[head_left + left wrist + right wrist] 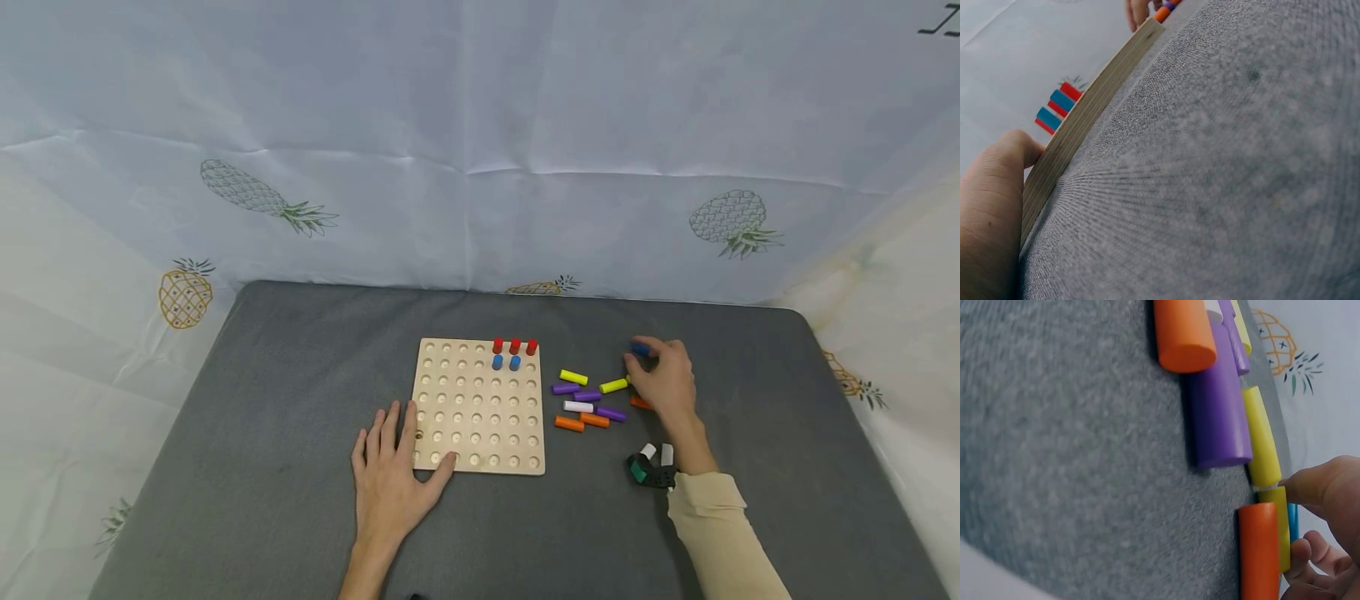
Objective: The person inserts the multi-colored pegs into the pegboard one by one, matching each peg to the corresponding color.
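A square wooden pegboard [477, 406] with rows of round holes lies on the grey table. Three red pegs [515, 346] stand in its far row at the right, with two blue pegs [497, 362] just nearer. My left hand [393, 471] rests on the board's near left corner, fingers spread and straight, thumb on the near edge. Right of the loose pegs, my right hand [666, 377] pinches a blue peg [641, 348] between thumb and fingers. That blue peg [1293, 522] is mostly hidden behind a yellow peg [1274, 525] in the right wrist view.
Loose pegs lie right of the board: yellow [573, 377], purple [587, 397], a white one [577, 407] and orange [569, 424]. A black wrist device [651, 471] is by the right wrist. A pineapple-print cloth [465, 150] hangs behind the table [300, 367].
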`<state>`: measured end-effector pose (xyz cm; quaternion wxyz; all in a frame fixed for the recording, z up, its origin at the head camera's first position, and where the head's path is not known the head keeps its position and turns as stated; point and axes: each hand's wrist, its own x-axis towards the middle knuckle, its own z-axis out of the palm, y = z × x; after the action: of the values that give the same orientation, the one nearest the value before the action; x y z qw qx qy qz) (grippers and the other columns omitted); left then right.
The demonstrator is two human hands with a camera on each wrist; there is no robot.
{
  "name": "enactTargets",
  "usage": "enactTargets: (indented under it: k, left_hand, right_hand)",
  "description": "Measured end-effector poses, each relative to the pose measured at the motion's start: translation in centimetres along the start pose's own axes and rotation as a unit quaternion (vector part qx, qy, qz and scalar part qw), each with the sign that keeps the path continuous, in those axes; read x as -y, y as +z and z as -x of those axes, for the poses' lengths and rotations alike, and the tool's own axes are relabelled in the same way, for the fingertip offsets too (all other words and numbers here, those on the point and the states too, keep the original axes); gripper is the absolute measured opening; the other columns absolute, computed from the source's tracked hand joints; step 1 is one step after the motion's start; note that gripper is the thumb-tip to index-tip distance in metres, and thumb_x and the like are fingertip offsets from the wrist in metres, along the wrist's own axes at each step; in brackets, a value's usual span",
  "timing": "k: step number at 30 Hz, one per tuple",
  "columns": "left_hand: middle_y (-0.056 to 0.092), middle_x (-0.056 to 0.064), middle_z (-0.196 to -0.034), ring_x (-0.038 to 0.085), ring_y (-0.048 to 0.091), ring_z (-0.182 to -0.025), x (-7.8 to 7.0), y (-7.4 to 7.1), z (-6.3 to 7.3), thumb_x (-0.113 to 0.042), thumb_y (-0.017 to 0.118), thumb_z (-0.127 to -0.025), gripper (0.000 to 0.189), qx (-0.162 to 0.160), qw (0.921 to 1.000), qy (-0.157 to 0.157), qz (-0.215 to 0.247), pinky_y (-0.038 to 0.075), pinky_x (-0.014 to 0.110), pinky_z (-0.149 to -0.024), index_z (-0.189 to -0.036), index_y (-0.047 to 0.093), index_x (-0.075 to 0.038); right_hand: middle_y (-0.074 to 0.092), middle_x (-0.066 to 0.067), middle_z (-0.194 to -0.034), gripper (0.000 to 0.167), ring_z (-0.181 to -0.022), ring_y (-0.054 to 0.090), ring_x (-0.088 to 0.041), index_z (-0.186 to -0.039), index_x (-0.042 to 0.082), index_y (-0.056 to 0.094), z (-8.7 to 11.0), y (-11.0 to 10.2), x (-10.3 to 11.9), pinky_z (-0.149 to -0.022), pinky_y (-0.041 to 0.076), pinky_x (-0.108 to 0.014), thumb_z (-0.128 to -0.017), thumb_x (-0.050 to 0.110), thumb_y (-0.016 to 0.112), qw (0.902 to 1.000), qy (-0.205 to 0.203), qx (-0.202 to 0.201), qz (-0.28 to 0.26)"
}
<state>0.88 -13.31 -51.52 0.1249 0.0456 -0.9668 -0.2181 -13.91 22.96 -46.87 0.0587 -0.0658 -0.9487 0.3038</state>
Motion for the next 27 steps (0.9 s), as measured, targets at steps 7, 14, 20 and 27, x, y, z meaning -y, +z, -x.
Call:
enactTargets:
  k: [7,14,20,27]
  left_hand:
    - [0.046,0.022,-0.156,0.042,0.038,-0.148,-0.01,-0.01,0.01,-0.062,0.072,-0.082,0.095,0.001,1.0,-0.001,-0.002,0.022,0.064,-0.12,-0.157,0.043,-0.012]
    - [0.046,0.021,-0.157,0.042,0.037,-0.148,-0.04,-0.03,-0.08,-0.063,0.071,-0.082,0.095,0.005,1.0,-0.002,-0.004,0.022,0.064,-0.12,-0.157,0.042,-0.012]
    - [0.045,0.021,-0.157,0.042,0.037,-0.149,-0.12,-0.13,-0.1,-0.064,0.07,-0.083,0.095,0.01,0.9999,-0.005,-0.005,0.021,0.063,-0.12,-0.157,0.041,-0.012]
    - [0.045,0.021,-0.157,0.042,0.037,-0.149,-0.18,-0.23,-0.04,-0.064,0.07,-0.083,0.095,0.014,0.9999,-0.008,-0.005,0.021,0.063,-0.121,-0.157,0.042,-0.012]
  right_hand:
    - [0.052,-0.027,-0.119,0.037,-0.099,0.055,-0.042,-0.13,0.001,0.068,0.06,-0.12,-0.58,-0.066,0.046,-0.048,-0.097,0.017,0.066,0.9998,0.02,-0.002,0.005]
    - [0.051,-0.026,-0.115,0.036,-0.095,0.053,-0.04,-0.128,0.0,0.069,0.14,-0.2,-0.83,-0.069,0.047,-0.05,-0.098,0.02,0.064,0.9992,0.035,0.008,0.018]
    - [0.051,-0.027,-0.117,0.038,-0.1,0.053,-0.043,-0.129,-0.001,0.068,0.26,-0.35,-0.97,-0.077,0.049,-0.058,-0.099,0.023,0.064,0.9987,0.042,0.02,0.019]
    - [0.052,-0.028,-0.118,0.04,-0.103,0.054,-0.045,-0.13,-0.001,0.067,0.36,-0.37,-0.85,-0.081,0.051,-0.062,-0.099,0.024,0.063,0.9981,0.048,0.029,0.025]
